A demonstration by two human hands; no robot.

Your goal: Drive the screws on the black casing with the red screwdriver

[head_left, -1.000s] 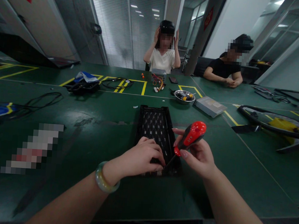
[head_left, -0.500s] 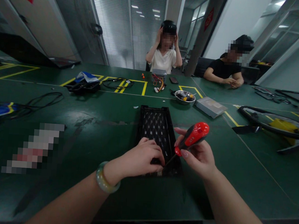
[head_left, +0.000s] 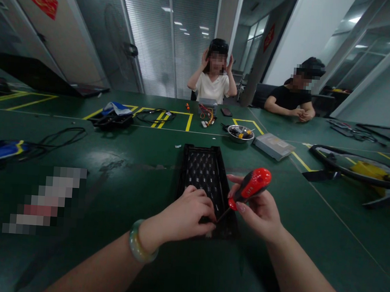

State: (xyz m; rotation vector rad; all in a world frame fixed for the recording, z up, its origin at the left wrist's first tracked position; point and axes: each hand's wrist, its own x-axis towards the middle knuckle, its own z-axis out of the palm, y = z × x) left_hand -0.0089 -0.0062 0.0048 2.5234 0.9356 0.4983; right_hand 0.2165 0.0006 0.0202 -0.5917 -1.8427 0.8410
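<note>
A red and black screwdriver (head_left: 252,185) is gripped in my right hand (head_left: 263,214), tilted so its shaft runs down to the left. The tip reaches the near part of a black, shallow, tray-like panel (head_left: 203,164) with a patterned grid of small openings, which lies flat on the table. My left hand (head_left: 190,214) rests over the panel's near left part, fingers curled and closed close to the screwdriver tip. What those fingers pinch, if anything, is hidden. A pale bangle (head_left: 139,242) circles my left wrist.
On the green table (head_left: 118,194) stand a metal bowl (head_left: 240,135) of small parts, a grey box (head_left: 274,146) and a unit with coloured wires (head_left: 207,113). A black frame (head_left: 356,175) lies right, a blue item with cables (head_left: 4,152) left. Two people (head_left: 214,83) sit opposite.
The view has tilted slightly upward, so the scene sits lower. My hands, the screwdriver and the panel keep nearly the same positions relative to each other.
</note>
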